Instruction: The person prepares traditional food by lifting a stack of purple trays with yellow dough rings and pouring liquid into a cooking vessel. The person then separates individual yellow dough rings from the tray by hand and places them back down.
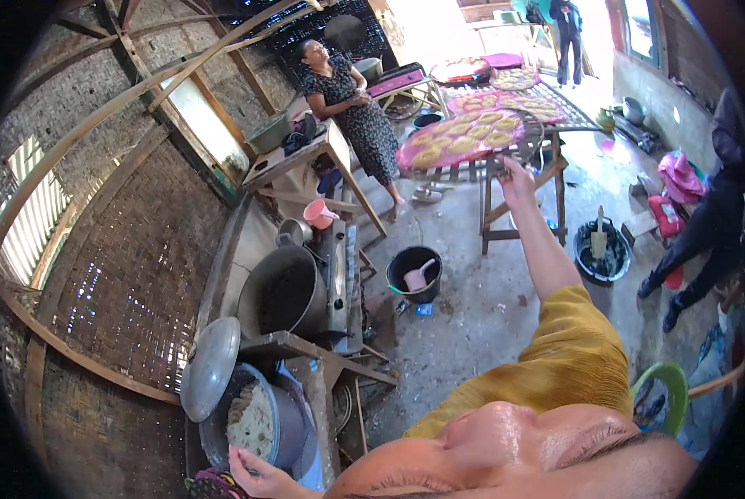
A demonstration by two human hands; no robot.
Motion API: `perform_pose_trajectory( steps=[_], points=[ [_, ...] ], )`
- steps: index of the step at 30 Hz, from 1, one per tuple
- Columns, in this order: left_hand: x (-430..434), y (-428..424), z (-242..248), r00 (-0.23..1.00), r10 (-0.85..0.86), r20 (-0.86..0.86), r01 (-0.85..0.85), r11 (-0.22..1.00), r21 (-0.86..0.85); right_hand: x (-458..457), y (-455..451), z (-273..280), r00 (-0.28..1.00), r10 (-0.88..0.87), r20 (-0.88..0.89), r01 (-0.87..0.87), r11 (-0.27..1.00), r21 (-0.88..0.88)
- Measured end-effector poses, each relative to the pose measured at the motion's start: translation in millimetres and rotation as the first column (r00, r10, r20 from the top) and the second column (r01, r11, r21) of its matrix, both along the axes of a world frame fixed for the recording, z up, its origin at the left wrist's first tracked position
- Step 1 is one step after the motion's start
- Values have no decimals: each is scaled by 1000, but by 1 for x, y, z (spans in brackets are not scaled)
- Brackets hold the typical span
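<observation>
My right hand (517, 178), arm stretched out in a yellow sleeve, grips the near edge of a round tray (410, 159) lined with pink sheeting. Several flat, pale yellow dough rounds (466, 145) lie on it. The tray overlaps a slatted wooden rack in view; whether it rests on the rack I cannot tell. At the lower left, my left hand (260, 474) is beside a large metal pot (285, 424) of pale, crumbly mash or dough (252, 421). Its fingers are partly spread, with nothing visible in them. A metal lid (211, 368) leans at the pot's side.
A person (353, 112) in a patterned dress stands by a wooden table (297, 156). Black buckets (415, 274) (602, 249) stand on the floor, a large dark pot (282, 290) beside a stove (337, 274). Another person (709, 212) is at right, one (569, 43) farther back. More trays (512, 78) lie behind.
</observation>
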State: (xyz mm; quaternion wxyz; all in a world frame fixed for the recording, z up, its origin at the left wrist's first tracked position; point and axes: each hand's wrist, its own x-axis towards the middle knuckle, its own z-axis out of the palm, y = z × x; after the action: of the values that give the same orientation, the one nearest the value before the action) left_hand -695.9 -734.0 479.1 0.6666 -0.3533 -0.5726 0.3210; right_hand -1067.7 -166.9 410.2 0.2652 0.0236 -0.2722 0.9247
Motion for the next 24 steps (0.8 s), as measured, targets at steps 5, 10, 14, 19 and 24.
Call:
perform_pose_trajectory(
  steps=[5, 10, 14, 19, 24],
  points=[
    [-21, 120, 0, 945, 183, 272, -327, 607, 724, -146, 50, -15, 934, -265, 241, 297, 949, -103],
    [8, 135, -12, 838, 318, 442, -512, 180, 840, -137, 4, -98, 750, -502, 431, 584, 808, -75],
    [46, 120, -24, 710, 525, 468, -557, 13, 830, -30, -80, -65, 839, -408, 360, 490, 854, -174],
    [95, 82, -39, 558, 634, 536, -623, -107, 775, 8, -114, -51, 919, -204, 338, 230, 972, -40],
    [218, 22, -94, 208, 607, 767, -591, -546, 593, 33, -162, -49, 989, -88, 117, 87, 996, 12]
  ],
)
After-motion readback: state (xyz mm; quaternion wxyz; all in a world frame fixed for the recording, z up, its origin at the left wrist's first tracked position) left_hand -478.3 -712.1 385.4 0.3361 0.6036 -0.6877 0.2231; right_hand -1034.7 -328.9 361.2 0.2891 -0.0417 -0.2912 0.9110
